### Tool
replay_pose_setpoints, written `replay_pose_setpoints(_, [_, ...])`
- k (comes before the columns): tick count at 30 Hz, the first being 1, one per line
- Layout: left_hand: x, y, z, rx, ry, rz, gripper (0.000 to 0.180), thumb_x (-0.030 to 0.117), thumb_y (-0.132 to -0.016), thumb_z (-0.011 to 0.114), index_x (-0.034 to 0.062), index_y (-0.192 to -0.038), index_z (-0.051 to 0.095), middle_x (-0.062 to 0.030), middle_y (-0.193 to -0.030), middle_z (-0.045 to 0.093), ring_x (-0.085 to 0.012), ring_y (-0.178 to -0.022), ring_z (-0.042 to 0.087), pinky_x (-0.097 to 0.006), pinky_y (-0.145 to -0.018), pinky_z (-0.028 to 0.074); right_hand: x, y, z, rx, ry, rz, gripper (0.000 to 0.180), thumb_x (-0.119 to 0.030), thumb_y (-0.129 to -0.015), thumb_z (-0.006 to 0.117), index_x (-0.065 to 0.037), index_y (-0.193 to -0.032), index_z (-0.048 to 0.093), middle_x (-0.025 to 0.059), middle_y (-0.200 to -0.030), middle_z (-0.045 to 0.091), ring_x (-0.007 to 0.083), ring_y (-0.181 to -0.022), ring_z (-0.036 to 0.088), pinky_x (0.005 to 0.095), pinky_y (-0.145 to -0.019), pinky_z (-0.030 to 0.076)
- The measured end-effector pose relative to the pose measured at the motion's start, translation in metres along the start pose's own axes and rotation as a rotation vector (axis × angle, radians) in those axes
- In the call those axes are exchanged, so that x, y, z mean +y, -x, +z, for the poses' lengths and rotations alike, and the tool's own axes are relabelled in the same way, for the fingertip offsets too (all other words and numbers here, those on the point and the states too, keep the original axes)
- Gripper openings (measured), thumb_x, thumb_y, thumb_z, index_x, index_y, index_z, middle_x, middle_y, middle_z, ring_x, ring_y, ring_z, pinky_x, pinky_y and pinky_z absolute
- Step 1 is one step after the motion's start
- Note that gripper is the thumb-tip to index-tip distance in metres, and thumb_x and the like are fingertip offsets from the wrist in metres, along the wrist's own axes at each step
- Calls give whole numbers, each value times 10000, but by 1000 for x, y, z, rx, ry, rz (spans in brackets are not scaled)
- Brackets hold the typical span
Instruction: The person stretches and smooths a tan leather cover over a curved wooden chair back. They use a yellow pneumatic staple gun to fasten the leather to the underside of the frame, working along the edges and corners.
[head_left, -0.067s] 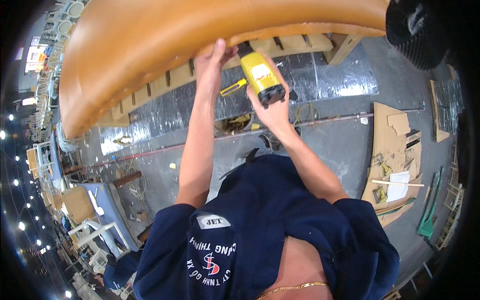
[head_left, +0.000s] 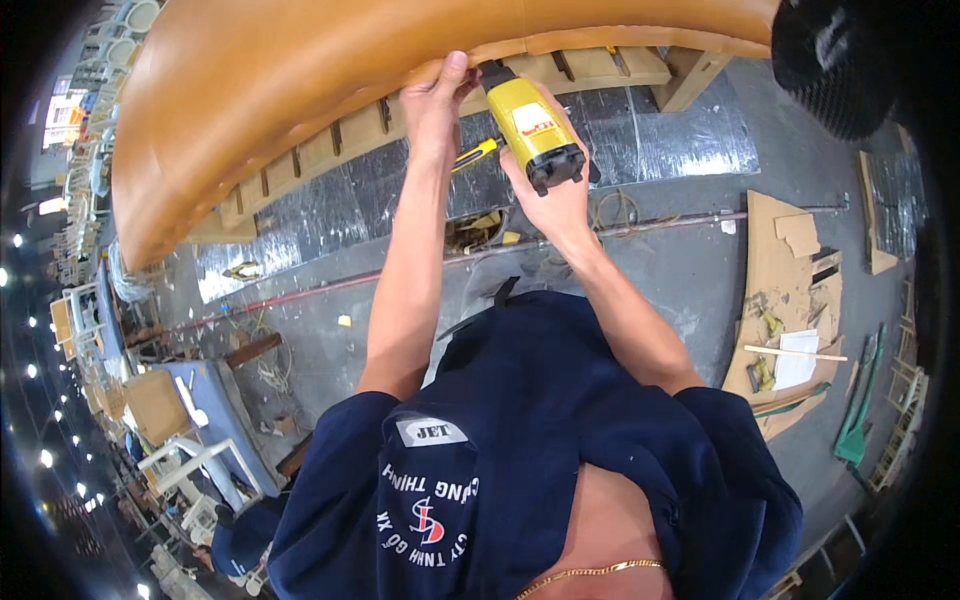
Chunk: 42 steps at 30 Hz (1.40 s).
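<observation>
your r hand [head_left: 558, 203] grips yellow pneumatic stapler [head_left: 524, 115], l hand [head_left: 432, 118] pinches tan leather cover [head_left: 385, 58]; nose [head_left: 495, 72] just r of l fingers, so a slip cld staple 'em.

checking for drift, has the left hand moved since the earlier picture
Yes, slightly right: the left hand stands farther from the dark strip left of it.

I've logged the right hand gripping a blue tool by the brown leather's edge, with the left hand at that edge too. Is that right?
Not quite: the tool is yellow and black, not blue, as the head view shows. The right hand does grip it by the edge of the brown leather, with the left hand at that edge.
</observation>
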<state>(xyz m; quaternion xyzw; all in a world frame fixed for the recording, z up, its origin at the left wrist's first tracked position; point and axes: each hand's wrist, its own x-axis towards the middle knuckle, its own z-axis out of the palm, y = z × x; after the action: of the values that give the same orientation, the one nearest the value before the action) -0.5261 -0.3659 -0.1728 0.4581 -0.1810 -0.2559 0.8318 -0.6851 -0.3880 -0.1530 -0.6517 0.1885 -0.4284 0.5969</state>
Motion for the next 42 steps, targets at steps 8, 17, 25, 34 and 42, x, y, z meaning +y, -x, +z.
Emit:
replay_pose_setpoints(8, [5,-7,-7,-136,-379,140,177,133,-877,753,1,-993,736,-40,-934,722,-107,-844,640,-263,-788,508,2,-3,25,161,106,-107,679,29,-719,699,-45,-1370,518,136,-1149,682,143,-1033,634,297,-911,491])
replay_pose_setpoints(17, [-3,-15,-15,-186,-314,218,128,88,-885,736,-8,-970,736,-37,-888,718,-102,-806,639,-270,-762,526,-5,-4,38,226,131,-112,680,20,-719,722,-57,-1364,522,134,-1160,679,140,-1035,636,291,-903,496])
replay_pose_setpoints(25, [-1,-14,-14,-173,-321,221,145,104,-887,738,-16,-968,730,-46,-887,714,-103,-803,633,-270,-760,525,-6,-8,32,153,169,-63,661,-10,-732,681,-14,-1370,508,122,-1281,625,177,-1160,594,323,-1024,435])
replay_pose_setpoints(34, [-2,-24,-25,-217,-354,172,152,80,-897,718,-20,-1012,718,-48,-987,709,-118,-895,638,-278,-849,508,-3,-4,36,178,158,-105,703,-20,-691,731,-54,-1358,513,159,-1222,651,247,-1092,662,308,-940,479])
replay_pose_setpoints(42, [-2,-24,-26,-238,-399,170,163,23,-912,667,-26,-1064,702,-47,-1039,705,-118,-942,637,-285,-875,510,-3,-7,47,236,183,-112,685,-24,-698,733,-44,-1349,520,176,-1177,674,249,-1086,671,317,-923,498])
